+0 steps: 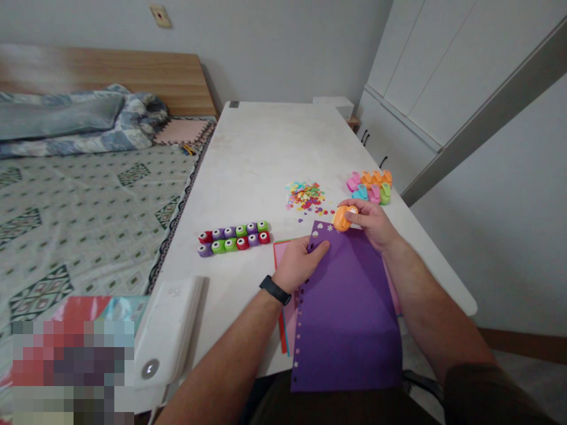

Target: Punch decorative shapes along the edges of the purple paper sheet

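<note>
A purple sheet of paper (349, 307) lies over the near table edge, with small shapes punched along its left side and top edge. My left hand (301, 260) grips its upper left edge, thumb on top and fingers underneath. My right hand (370, 219) is closed around an orange craft punch (342, 218) that sits on the sheet's top edge. Just left of the punch, flower and heart cut-outs show in the paper. Beyond it is a scattered pile of colourful paper confetti (306, 195). Under the purple sheet, pink and red sheets (280, 283) stick out.
Two rows of small purple, green and red punches (234, 238) stand left of the sheets. More pink, orange, blue and green punches (372, 186) are grouped at the right. A white device (170, 330) lies near the table's left edge, beside a bed (97, 206).
</note>
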### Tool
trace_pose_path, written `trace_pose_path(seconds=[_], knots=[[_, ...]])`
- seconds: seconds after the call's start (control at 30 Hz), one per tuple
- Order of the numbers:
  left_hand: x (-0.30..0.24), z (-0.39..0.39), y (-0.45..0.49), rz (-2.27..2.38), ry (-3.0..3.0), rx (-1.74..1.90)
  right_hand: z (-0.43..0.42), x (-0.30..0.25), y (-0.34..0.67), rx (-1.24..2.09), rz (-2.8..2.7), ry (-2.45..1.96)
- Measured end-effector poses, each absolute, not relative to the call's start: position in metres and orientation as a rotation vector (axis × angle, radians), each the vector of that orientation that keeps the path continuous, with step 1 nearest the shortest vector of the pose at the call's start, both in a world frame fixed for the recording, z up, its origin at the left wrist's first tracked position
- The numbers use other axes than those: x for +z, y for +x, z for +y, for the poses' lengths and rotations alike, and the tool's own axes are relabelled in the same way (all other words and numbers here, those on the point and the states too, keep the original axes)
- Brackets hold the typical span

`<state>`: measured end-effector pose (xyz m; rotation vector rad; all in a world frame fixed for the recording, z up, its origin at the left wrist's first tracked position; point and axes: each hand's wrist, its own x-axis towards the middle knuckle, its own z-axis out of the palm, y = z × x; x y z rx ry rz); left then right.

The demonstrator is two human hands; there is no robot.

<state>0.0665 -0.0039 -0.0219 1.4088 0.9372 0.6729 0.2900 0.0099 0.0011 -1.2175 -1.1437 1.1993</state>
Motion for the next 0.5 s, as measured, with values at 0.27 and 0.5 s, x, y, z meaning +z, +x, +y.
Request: trace_pose_path(seconds=[0.27,0.5], knots=[[-0.0254,-0.0042,0.0663,0.927,1.401,0.680,0.0169,-0.0037,0.2977,1.007,-0.984,-1.202],[-0.0236,-0.0039,0.0654,0.943,1.401,0.659,0.0161,-0.0037,0.2986,0.949,-0.981,-1.209]])
